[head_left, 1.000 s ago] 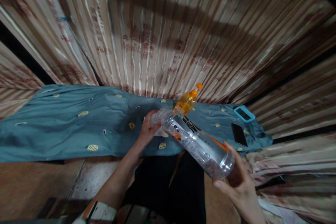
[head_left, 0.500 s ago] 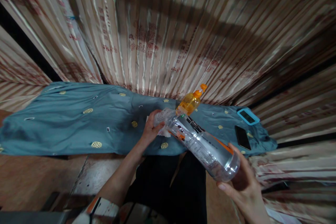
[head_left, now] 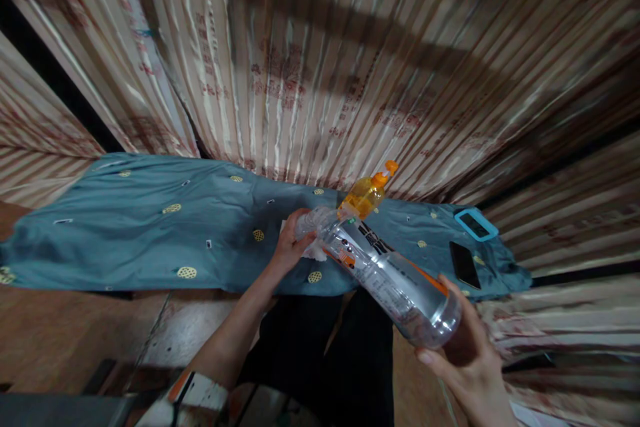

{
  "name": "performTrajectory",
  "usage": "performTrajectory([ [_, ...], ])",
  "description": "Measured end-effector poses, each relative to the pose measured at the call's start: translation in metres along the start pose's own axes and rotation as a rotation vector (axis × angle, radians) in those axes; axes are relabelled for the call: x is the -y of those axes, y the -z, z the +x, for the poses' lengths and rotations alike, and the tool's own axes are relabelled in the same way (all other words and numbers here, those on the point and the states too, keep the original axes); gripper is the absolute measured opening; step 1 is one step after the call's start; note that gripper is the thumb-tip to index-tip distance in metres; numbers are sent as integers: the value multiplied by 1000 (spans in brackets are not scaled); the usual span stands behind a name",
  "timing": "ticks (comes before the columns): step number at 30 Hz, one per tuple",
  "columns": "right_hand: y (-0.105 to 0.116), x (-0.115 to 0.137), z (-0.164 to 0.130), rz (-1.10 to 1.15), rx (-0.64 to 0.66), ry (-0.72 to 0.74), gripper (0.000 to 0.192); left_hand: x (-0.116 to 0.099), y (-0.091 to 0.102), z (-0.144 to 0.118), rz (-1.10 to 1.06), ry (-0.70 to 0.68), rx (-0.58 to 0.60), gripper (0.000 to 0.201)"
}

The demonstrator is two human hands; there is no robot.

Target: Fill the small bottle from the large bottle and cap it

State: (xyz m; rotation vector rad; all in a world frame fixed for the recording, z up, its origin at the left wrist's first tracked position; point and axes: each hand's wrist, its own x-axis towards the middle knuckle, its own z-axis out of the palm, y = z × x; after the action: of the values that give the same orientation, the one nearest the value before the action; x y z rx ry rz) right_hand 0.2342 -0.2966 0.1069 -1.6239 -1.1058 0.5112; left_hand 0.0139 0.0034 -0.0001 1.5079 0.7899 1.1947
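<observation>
A large clear plastic bottle (head_left: 395, 283) with a silver and orange label lies tilted across my lap in the air, its base toward me on the right. My right hand (head_left: 470, 353) is wrapped round the base end. At the other end, my left hand (head_left: 289, 243) grips the clear narrow part near the neck, its fingers partly hidden. A crumpled white tissue (head_left: 316, 251) shows just beneath that hand; whether the fingers press it cannot be made out. Behind the bottle's upper end stands a yellow pump bottle (head_left: 364, 197) with an orange top.
A teal patterned cloth (head_left: 150, 233) covers the long narrow surface before me. On its right end lie a blue-framed device (head_left: 475, 224) and a dark phone (head_left: 465, 264). A pleated curtain (head_left: 310, 80) hangs close behind and on both sides.
The view has shifted slightly. Both hands keep their hold on the bottle, whose position between them is almost the same.
</observation>
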Motion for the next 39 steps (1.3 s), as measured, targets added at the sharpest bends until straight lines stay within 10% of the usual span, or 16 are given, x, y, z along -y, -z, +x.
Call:
performTrajectory([
  [39,0,6,0,-23,-14,-63,103,-3,2,0,16,12,5,65],
])
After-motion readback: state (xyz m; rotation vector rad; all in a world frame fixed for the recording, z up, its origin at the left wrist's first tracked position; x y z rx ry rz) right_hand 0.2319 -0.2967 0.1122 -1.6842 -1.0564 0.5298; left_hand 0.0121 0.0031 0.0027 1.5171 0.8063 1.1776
